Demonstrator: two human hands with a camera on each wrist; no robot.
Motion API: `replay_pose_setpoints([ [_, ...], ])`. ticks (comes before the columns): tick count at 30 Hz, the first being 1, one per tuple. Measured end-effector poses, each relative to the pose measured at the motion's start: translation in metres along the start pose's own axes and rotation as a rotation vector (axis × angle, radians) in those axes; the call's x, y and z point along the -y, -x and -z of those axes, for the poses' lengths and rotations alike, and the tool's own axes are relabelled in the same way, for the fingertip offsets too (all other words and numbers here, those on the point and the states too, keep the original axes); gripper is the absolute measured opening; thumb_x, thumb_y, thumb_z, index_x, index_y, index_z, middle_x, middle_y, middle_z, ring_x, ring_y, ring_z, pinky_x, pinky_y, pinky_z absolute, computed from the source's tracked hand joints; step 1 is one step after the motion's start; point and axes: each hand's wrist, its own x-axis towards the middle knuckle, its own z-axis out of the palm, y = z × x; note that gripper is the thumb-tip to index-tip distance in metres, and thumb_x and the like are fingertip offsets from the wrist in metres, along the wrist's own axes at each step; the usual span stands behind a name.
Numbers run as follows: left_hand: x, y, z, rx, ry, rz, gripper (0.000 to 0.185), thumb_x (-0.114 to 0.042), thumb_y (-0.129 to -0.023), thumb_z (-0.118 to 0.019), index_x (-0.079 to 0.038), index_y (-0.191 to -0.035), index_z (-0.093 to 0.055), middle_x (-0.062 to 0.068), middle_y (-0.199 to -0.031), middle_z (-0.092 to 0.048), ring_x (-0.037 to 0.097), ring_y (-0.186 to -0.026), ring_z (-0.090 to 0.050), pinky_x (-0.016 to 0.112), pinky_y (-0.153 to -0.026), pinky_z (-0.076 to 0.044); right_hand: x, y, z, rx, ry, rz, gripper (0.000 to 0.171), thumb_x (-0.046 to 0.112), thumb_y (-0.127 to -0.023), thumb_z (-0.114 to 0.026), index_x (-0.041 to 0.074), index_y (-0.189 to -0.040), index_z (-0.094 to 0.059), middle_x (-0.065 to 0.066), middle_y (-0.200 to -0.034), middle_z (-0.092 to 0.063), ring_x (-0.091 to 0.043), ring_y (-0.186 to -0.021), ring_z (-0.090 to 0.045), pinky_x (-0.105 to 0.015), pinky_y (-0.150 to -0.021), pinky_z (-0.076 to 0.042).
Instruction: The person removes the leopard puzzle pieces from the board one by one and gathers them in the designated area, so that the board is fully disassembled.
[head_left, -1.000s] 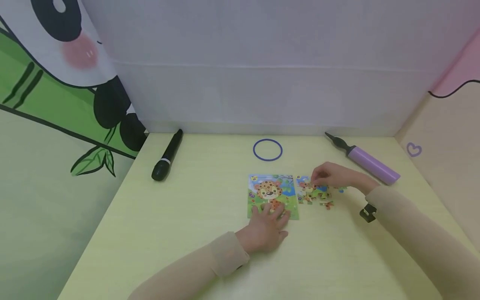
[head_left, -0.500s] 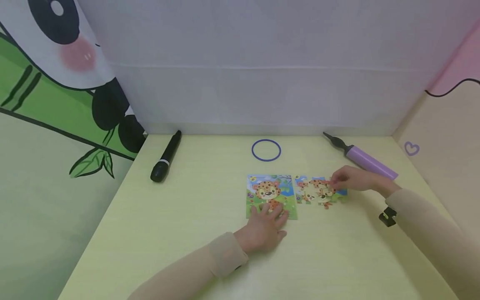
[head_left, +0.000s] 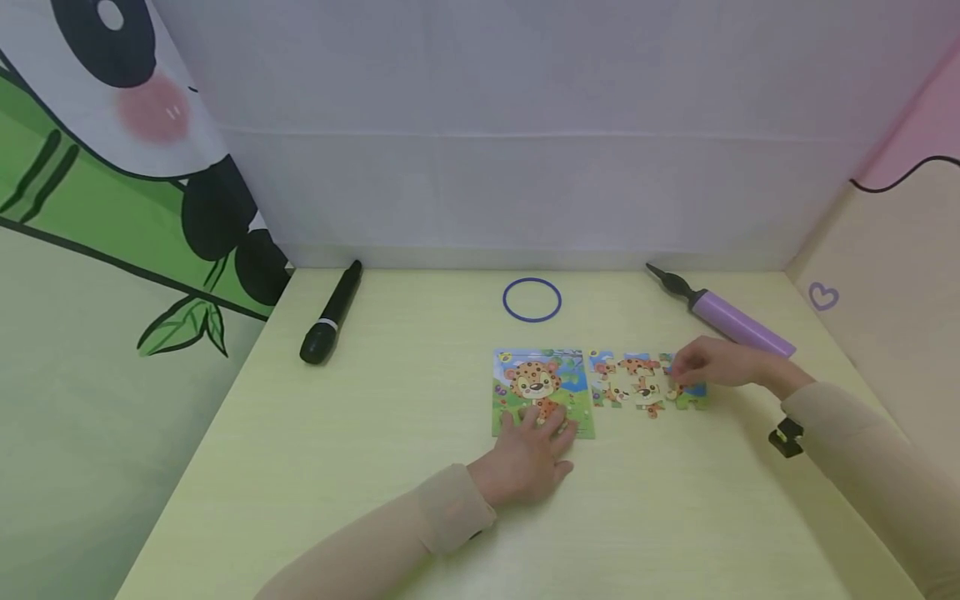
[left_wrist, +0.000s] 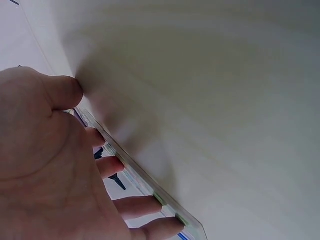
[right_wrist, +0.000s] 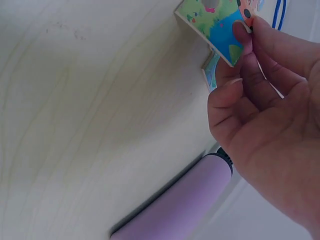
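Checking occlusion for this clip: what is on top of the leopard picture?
The left hand rests on the lower part of the leopard picture, fingers spread. The upper part is uncovered; whatever is printed directly beneath the hand is covered and cannot be seen.

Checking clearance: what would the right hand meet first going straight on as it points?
Probably the middle puzzle pieces, just left of the right hand; height is unclear, so it might pass over them.

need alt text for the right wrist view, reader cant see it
A right hand pinches a brightly printed puzzle piece at a pale wood-grain table. Lower in the picture lies a purple cylinder with a black end.
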Motion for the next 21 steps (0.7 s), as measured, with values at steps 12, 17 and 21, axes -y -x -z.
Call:
replay_pose_setpoints([
  [12,0.0011,-0.0052,-0.0069,0.01,-0.02,0.003,0.063,-0.056,-0.099,-0.027,-0.029,-0.154,-0.015,-0.004,-0.159,-0.009,0.032,-0.135,-0.024,0.058,-0.099,-0.031,-0.0027,-0.004,-0.0061,-0.042,0.029,0.037,0.009,0.005,-0.094,-0.059,0.001,-0.092,-0.067,-0.004,-0.085,-0.067,-0.017,-0.074,-0.059,-0.027,-0.07,-0.048],
  [17,0.0008,-0.0041,-0.0049,0.01,-0.012,-0.002,0.063,-0.055,-0.099,-0.028,-0.028,-0.154,-0.016,-0.003,-0.159,-0.01,0.033,-0.134,-0.025,0.058,-0.099,-0.031,-0.0043,-0.004,-0.0056,-0.063,0.062,-0.011,0.009,0.009,-0.093,-0.061,0.004,-0.096,-0.068,-0.002,-0.088,-0.067,-0.018,-0.079,-0.06,-0.029,-0.073,-0.049],
  [21,0.0007,-0.0015,-0.0011,0.004,0.008,-0.006,0.061,-0.053,-0.1,-0.03,-0.026,-0.154,-0.019,-0.002,-0.158,-0.013,0.034,-0.134,-0.026,0.06,-0.099,-0.03,-0.006,-0.003,-0.0042,-0.09,0.067,-0.044,0.01,0.011,-0.093,-0.062,0.006,-0.1,-0.068,-0.002,-0.093,-0.067,-0.022,-0.085,-0.061,-0.031,-0.077,-0.049],
])
